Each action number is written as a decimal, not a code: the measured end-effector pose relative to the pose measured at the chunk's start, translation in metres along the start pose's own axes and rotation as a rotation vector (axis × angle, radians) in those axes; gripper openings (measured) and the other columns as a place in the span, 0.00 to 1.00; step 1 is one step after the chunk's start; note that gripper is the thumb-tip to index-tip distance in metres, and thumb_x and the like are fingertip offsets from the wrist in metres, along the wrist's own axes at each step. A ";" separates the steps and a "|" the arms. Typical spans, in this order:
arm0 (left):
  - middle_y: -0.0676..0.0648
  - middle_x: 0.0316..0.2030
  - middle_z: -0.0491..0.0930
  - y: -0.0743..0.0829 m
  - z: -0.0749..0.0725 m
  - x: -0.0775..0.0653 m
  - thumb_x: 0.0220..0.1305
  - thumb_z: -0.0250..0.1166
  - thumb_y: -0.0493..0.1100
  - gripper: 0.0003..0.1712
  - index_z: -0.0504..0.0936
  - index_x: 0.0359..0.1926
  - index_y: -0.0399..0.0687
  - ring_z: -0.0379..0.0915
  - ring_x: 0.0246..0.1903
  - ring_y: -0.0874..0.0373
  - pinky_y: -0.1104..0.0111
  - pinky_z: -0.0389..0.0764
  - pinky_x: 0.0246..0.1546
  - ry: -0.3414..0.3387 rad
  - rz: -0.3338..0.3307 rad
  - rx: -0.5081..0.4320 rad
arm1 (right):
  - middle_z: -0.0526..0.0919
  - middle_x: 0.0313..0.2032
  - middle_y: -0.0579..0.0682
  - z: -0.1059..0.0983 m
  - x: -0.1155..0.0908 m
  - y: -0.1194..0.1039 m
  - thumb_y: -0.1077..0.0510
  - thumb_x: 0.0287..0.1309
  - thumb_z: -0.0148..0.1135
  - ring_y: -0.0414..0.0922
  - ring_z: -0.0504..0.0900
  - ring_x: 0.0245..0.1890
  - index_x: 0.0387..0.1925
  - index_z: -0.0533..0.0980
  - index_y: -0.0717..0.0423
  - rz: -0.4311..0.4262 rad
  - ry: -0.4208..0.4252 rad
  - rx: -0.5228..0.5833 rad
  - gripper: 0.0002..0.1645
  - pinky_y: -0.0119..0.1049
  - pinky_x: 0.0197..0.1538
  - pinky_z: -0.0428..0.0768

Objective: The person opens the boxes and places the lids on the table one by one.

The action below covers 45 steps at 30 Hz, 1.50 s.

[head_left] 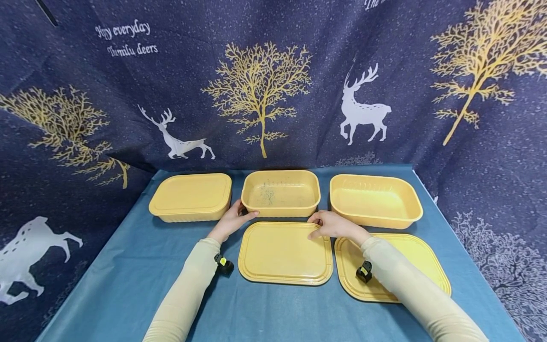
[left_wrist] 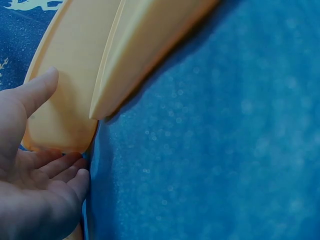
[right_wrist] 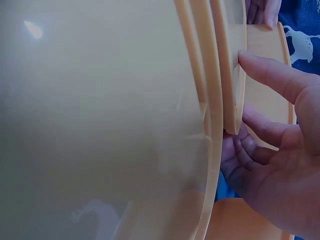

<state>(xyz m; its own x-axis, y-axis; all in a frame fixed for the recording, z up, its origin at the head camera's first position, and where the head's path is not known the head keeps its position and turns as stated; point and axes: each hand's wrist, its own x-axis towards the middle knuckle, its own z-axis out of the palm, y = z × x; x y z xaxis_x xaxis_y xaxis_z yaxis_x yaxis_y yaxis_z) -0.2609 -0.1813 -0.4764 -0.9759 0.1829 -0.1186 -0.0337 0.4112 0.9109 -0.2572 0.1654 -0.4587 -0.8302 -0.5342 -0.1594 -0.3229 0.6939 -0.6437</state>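
Observation:
A shallow yellow box (head_left: 279, 212) without its lid stands in the middle of the back row, with small dark marks on its floor. My left hand (head_left: 234, 219) is at its front left corner, thumb extended along the front wall and fingers loosely bent by the end wall (left_wrist: 60, 132). In front of this box lies a flat yellow lid (head_left: 285, 254). My right hand (head_left: 335, 224) pinches that lid's far right corner, the thumb on top and the other fingers at and below the rim (right_wrist: 227, 75).
A lidded yellow box (head_left: 192, 192) stands at the back left. At the back right is an uncovered yellow box (head_left: 376, 220). Another yellow lid (head_left: 420, 259) lies under my right forearm, on the blue tablecloth (head_left: 115, 280). A patterned dark curtain (head_left: 299, 28) hangs behind.

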 end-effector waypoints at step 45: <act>0.38 0.75 0.57 -0.001 0.001 0.001 0.66 0.69 0.57 0.51 0.52 0.79 0.47 0.49 0.75 0.43 0.47 0.53 0.73 0.005 -0.013 -0.039 | 0.73 0.40 0.52 -0.004 -0.003 -0.006 0.52 0.55 0.76 0.46 0.69 0.38 0.50 0.80 0.57 -0.027 -0.039 0.020 0.24 0.41 0.43 0.70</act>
<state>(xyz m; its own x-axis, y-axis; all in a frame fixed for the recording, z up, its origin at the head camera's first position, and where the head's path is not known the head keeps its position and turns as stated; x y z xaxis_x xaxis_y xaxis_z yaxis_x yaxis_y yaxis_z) -0.2613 -0.1803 -0.4776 -0.9764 0.1730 -0.1289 -0.0549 0.3788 0.9239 -0.2541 0.1649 -0.4516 -0.8028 -0.5713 -0.1705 -0.3356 0.6694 -0.6628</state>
